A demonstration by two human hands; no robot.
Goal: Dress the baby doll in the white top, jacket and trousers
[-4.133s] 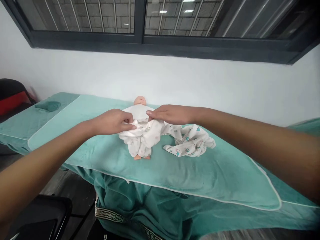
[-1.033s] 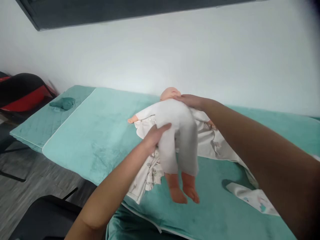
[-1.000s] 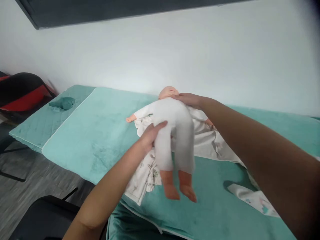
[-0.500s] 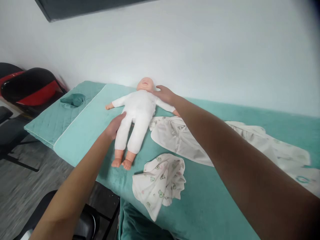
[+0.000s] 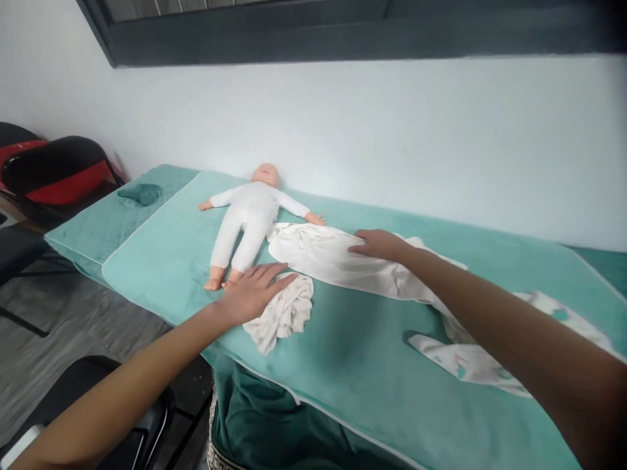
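Observation:
A baby doll (image 5: 252,203) with a white cloth body lies on its back, arms spread, on the green bed cover. My left hand (image 5: 255,292) is open, its fingers stretched out over a crumpled printed cloth (image 5: 292,312) beside the doll's feet. Whether it touches the cloth I cannot tell. Over the long white garment (image 5: 318,253) right of the doll is my right hand (image 5: 381,245), thumb and fingers apart at the fabric. A further white cloth with green prints (image 5: 473,364) lies partly behind my right forearm.
The padded green bed (image 5: 362,365) stands along a white wall, with a face hole (image 5: 140,194) at its left end. Black-and-red folding chairs (image 5: 68,176) are at the left, and a black chair (image 5: 100,378) is close in front. A dark window frame (image 5: 294,39) runs above.
Both hands have left the doll. My left hand has come down to the crumpled cloth; my right has moved right to the white garment. The view has shifted right.

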